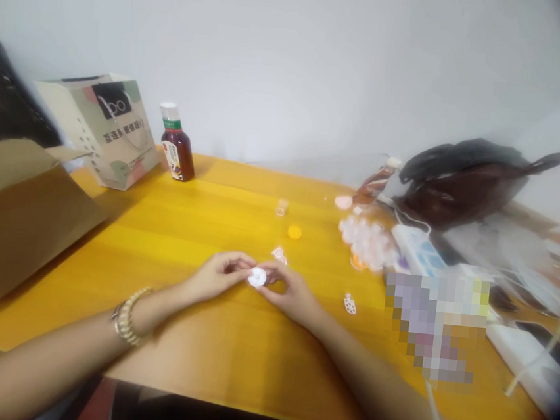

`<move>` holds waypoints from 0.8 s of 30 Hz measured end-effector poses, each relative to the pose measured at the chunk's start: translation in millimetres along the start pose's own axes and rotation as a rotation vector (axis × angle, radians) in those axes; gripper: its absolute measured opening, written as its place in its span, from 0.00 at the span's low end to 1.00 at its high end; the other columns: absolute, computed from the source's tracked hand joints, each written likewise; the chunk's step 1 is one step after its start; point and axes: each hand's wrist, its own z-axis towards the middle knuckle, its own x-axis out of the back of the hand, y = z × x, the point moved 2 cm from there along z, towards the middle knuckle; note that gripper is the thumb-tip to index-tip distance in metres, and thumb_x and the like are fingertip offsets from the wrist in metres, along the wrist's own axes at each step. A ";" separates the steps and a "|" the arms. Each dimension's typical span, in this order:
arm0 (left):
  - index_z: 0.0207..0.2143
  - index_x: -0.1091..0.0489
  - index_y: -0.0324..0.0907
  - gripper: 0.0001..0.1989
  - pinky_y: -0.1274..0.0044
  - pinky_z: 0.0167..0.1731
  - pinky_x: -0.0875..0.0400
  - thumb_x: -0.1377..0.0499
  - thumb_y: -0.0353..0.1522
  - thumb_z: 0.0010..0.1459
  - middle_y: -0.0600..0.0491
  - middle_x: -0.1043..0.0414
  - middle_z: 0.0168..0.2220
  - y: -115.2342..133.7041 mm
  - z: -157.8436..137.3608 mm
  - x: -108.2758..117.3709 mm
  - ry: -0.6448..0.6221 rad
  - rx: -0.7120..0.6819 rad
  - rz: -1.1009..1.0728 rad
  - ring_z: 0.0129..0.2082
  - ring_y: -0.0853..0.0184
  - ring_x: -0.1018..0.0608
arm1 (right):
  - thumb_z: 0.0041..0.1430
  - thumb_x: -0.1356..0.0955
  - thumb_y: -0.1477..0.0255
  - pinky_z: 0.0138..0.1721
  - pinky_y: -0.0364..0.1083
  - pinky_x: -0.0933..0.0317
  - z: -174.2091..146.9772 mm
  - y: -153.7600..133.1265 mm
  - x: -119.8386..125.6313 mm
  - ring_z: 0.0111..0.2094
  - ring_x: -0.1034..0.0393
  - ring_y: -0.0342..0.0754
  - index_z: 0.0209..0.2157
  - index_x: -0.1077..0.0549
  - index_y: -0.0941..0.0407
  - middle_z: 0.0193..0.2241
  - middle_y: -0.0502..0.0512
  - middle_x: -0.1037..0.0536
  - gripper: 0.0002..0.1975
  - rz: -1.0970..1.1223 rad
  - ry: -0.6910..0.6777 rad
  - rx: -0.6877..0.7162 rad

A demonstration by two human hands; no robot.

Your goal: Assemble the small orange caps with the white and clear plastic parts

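Observation:
Between my two hands, over the middle of the table, is a small white round disc; its exact kind is too blurred to tell. My left hand pinches it from the left with thumb and fingers. From the right, my right hand grips its other side, the fingers partly hidden behind it. Just beyond the fingertips lies a small pink-and-white cutout piece. Farther back are an orange round cap and a small clear ring-shaped piece. A white patterned cutout lies right of my right hand.
At left stand an open cardboard box, a paper bag and a dark red bottle. On the right are a cluster of pale round pieces, a tilted bottle, a power strip, cables and a dark bag.

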 end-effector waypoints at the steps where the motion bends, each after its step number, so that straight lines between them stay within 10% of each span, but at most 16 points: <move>1: 0.39 0.32 0.37 0.10 0.72 0.41 0.30 0.44 0.33 0.55 0.47 0.26 0.38 0.6 0.0 -0.2 0.010 0.006 -0.041 0.36 0.67 0.24 | 0.50 0.32 0.71 0.37 0.45 0.37 -0.3 0.6 -1.2 0.32 0.32 0.42 0.40 0.32 0.55 0.32 0.51 0.25 0.14 0.074 0.003 -0.032; 14: 0.38 0.31 0.37 0.10 0.72 0.39 0.29 0.42 0.33 0.53 0.48 0.25 0.36 2.2 -2.1 -0.8 0.059 0.065 -0.111 0.34 0.68 0.24 | 0.43 0.27 0.70 0.44 0.47 0.36 -2.1 9.1 -9.8 0.35 0.29 0.43 0.39 0.32 0.54 0.35 0.51 0.24 0.19 0.548 0.040 -0.263; 19: 0.39 0.31 0.38 0.12 0.72 0.39 0.30 0.45 0.36 0.56 0.47 0.26 0.38 3.0 15.9 11.5 0.184 -0.042 0.177 0.36 0.66 0.25 | 0.41 0.27 0.70 0.42 0.47 0.36 -2.5 9.2 -10.4 0.33 0.29 0.42 0.39 0.31 0.55 0.33 0.51 0.24 0.20 0.517 0.026 -0.294; 24: 0.43 0.33 0.39 0.13 0.72 0.40 0.32 0.46 0.33 0.56 0.48 0.29 0.41 19.9 73.1 8.6 0.001 -0.248 0.570 0.40 0.64 0.27 | 0.40 0.26 0.69 0.41 0.47 0.35 -3.4 9.4 -10.1 0.32 0.29 0.42 0.39 0.32 0.55 0.32 0.51 0.24 0.22 0.489 -0.005 -0.301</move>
